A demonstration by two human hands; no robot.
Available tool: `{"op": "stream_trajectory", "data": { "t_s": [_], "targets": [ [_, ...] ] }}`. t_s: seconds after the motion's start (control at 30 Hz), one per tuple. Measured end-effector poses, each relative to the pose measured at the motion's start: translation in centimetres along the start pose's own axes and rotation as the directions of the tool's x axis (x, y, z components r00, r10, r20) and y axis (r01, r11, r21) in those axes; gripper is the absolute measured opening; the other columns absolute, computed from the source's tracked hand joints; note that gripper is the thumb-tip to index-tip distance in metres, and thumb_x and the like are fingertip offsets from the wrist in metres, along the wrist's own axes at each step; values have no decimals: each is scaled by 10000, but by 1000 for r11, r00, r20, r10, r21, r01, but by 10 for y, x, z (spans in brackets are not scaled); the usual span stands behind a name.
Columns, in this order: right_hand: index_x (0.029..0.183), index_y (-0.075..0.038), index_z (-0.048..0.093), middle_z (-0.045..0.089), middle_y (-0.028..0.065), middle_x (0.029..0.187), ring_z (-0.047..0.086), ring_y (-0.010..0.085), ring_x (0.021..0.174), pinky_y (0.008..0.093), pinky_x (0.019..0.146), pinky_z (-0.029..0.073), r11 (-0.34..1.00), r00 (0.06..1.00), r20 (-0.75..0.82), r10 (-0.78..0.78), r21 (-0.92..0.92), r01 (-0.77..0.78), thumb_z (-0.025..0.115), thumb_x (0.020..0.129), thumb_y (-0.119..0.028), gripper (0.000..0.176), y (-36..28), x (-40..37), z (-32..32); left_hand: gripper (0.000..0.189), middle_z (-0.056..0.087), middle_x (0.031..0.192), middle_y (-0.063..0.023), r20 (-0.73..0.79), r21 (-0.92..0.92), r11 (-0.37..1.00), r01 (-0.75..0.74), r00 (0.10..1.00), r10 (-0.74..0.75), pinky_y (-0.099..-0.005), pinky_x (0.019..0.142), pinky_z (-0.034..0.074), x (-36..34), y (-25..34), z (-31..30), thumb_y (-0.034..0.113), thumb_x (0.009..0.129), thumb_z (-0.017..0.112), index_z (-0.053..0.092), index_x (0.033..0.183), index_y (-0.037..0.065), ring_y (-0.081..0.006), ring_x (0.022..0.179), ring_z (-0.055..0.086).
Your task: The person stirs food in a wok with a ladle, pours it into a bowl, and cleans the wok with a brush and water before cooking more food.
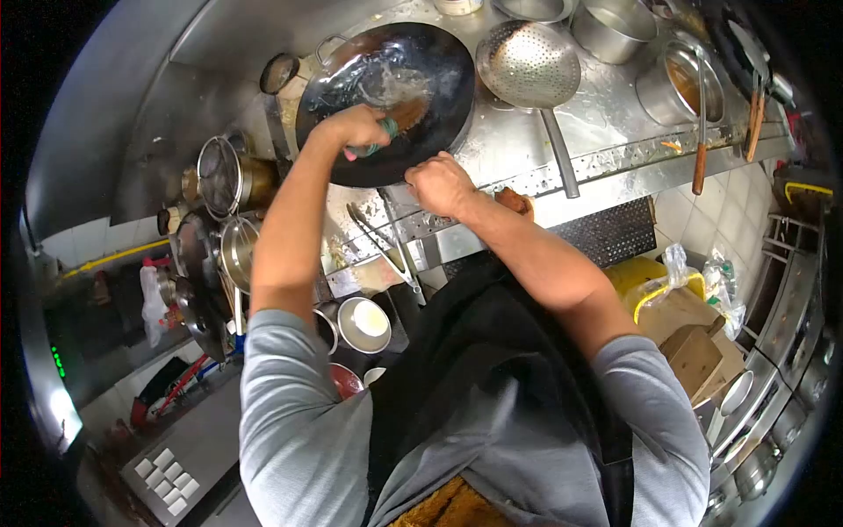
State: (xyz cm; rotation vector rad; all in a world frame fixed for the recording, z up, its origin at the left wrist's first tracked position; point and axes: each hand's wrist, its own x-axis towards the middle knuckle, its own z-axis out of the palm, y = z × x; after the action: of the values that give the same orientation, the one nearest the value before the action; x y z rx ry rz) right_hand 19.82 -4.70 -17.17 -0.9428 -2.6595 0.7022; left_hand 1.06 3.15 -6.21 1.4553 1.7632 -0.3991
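Note:
A large black wok (pixel 439 66) rests tilted on the steel stove top, its inside wet and shiny. My left hand (pixel 354 128) is closed around a wok brush (pixel 409 114) with brown bristles and a green binding. The bristles press against the inside of the wok. At the wok's near rim, my right hand (pixel 442 183) is closed on the edge; the fingertips are partly hidden. A loop handle (pixel 330 48) shows at the wok's far left.
A perforated strainer (pixel 529 66) lies right of the wok. Beyond it stand steel pots (pixel 615 31) and a ladle (pixel 701 132). Tongs (pixel 386 248) lie near the counter edge. A bowl (pixel 363 325) sits below. Strainers (pixel 219 176) crowd the left.

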Motion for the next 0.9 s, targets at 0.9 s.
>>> {"op": "stream_trajectory", "data": {
  "t_s": [0.9],
  "targets": [
    [831, -95, 713, 725, 138, 854, 702, 297, 843, 435, 847, 480, 1000, 1000, 17, -15, -10, 15, 601, 827, -199, 154, -3, 3, -2, 714, 715, 850, -161, -250, -255, 964, -80, 968, 14, -346, 569, 559, 26, 2, 42, 289, 716, 705, 552, 1374, 59, -242, 582, 665]
  ]
}}
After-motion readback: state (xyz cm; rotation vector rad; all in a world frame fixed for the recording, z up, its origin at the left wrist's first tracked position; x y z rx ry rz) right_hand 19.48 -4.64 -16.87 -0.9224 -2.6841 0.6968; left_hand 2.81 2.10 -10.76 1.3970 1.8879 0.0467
